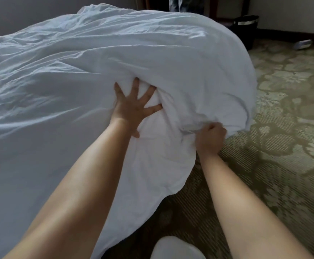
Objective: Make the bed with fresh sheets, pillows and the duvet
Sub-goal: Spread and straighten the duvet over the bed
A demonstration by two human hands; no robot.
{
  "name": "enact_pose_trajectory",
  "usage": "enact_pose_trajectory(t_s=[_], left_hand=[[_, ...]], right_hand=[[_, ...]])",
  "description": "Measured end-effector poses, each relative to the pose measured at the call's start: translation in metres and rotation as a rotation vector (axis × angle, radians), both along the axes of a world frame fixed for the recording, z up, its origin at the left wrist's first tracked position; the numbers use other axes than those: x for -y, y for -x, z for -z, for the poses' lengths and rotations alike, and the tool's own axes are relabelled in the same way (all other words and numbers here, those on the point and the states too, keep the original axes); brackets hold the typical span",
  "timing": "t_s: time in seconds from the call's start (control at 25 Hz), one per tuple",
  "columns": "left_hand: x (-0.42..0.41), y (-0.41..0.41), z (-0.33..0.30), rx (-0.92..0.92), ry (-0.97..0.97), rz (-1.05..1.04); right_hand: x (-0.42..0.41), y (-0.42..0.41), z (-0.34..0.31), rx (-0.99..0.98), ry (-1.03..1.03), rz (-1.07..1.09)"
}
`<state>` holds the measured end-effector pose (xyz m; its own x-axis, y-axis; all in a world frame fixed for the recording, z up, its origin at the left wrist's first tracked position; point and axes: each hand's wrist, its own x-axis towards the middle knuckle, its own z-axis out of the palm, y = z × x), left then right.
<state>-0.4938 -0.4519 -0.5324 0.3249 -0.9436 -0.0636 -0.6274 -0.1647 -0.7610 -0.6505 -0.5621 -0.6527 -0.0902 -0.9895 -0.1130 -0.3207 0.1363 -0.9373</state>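
White duvet (pixel 152 53) at bed corner: left hand (pixel 133 107), fingers spread flat, pins the filling while right hand (pixel 211 139) grips the cover edge, likely aligning corners.

Soft daylight, perhaps from the left; dim, blurred, bowed edges.

Two bare hands are working a white duvet (pixel 115 58) at a bed corner.
The left hand (pixel 133 107) is pressing flat with fingers spread on bunched fabric; the right hand (pixel 211 139) is gripping a fold at the edge, above patterned green carpet (pixel 283 128). A dark bin (pixel 245 28) is standing beyond.
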Motion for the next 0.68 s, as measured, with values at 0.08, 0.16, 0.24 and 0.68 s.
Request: enact_pose_trajectory(t_s=[0.08, 0.16, 0.24, 0.68], left_hand=[[0.001, 0.001, -0.001, -0.003, -0.004, -0.022], [0.002, 0.003, 0.000, -0.016, -0.001, -0.029], [0.004, 0.003, -0.002, -0.022, 0.005, -0.024], [0.004, 0.012, -0.002, 0.002, 0.018, -0.093]], right_hand=[[0.011, 0.003, -0.001, 0.342, -0.139, 0.238], [0.023, 0.000, -0.009, 0.560, -0.281, 0.194], [0.030, -0.004, -0.015, 0.500, -0.259, -0.005], [0.050, 0.029, -0.033, -0.703, 0.487, -0.105]])
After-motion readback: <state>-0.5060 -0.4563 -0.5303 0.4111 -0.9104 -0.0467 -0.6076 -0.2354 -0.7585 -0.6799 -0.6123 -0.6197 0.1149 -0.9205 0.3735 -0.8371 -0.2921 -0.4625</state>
